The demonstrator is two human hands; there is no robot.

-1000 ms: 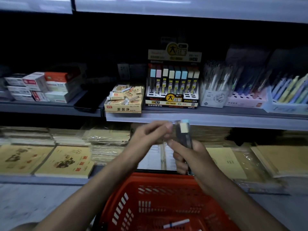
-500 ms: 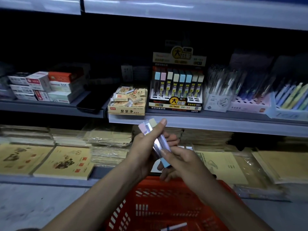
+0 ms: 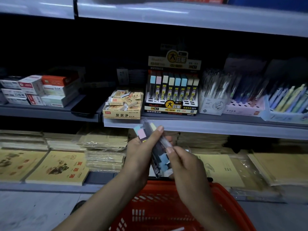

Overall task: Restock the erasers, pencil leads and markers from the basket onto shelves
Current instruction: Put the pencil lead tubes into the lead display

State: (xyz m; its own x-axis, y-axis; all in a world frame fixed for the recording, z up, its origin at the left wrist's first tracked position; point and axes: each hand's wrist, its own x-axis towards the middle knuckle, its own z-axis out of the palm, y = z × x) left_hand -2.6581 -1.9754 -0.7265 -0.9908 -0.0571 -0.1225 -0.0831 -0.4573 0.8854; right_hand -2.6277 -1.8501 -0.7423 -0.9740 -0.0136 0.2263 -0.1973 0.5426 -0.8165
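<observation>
Holding a bundle of pencil lead tubes [image 3: 157, 153] between both hands, the person keeps it tilted, with the pastel caps (blue, pink, pale yellow) pointing up and to the left, just below the front edge of the middle shelf [image 3: 216, 128]. The left hand [image 3: 141, 155] comes in from the lower left, its forearm rising diagonally. Its fingers curl round the upper half of the bundle, and one digit lies straight along the tubes with its tip beside the yellow cap. The right hand [image 3: 186, 165] reaches in from the lower right with the wrist bent inward. It pinches the lower half of the bundle, one fingertip pressed on the tubes' top face, with more blue caps showing beneath it. The clear plastic is blurred, so the number of tubes cannot be told. Both hands are above the red basket [image 3: 158, 205]. On the shelf stands the lead display box [image 3: 171, 90], with an open eraser box [image 3: 123, 105] just beside it on the left.
</observation>
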